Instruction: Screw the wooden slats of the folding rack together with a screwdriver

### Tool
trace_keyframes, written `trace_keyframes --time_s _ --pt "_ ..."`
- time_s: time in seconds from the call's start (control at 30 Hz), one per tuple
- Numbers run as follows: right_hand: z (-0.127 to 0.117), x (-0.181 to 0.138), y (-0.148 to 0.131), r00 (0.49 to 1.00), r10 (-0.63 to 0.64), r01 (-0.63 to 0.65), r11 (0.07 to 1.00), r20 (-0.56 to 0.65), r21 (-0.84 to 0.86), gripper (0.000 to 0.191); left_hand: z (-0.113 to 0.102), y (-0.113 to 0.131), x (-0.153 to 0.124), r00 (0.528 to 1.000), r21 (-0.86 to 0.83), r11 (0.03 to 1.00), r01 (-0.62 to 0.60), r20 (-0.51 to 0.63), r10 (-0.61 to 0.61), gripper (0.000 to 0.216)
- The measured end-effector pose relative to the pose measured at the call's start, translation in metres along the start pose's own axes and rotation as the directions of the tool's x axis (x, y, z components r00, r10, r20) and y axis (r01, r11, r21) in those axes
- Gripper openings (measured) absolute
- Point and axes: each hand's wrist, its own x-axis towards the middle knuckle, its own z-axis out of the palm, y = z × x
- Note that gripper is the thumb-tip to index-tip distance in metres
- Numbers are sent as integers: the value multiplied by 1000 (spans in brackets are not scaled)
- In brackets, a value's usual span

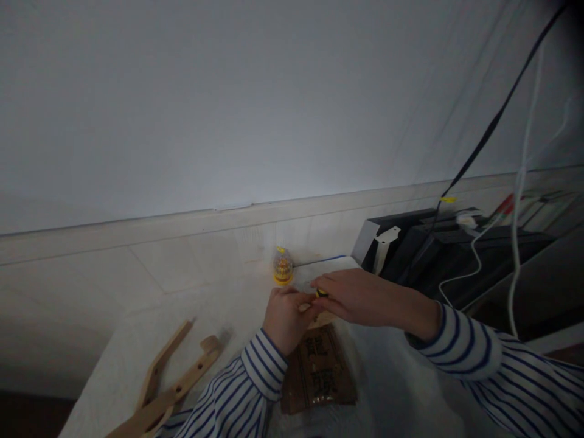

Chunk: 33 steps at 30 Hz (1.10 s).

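Observation:
Over the table, my right hand is closed around a small yellow-and-black screwdriver handle; only its end shows between the fingers. My left hand meets it from the left, its thumb and fingers pinched together at the right hand's fingertips. What the left fingers grip is hidden. A bit of pale wood shows just beneath both hands. Below them lies a brown packet with dark printed characters. Just beyond the left hand stands a clear domed bit holder with a yellow base and yellow pieces inside.
Pale wooden parts with holes lie on the white-covered table at the left. Black box-like objects and a metal bracket stand at the right. A white cable and a black cable hang there. A wall closes the back.

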Motion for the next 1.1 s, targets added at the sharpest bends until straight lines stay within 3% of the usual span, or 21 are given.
trace_keyframes --time_s 0.27,0.5,1.1 --pt "-7 4 3 996 -42 38 998 76 46 13 4 -7 -1 999 -38 999 -30 -17 30 8" --pt "4 4 6 997 -66 66 998 32 -3 13 2 -8 0 999 -26 999 -47 3 47 10" --pt "9 0 -1 1000 25 -25 998 -7 61 16 -1 -5 0 995 -65 995 -72 61 76 9"
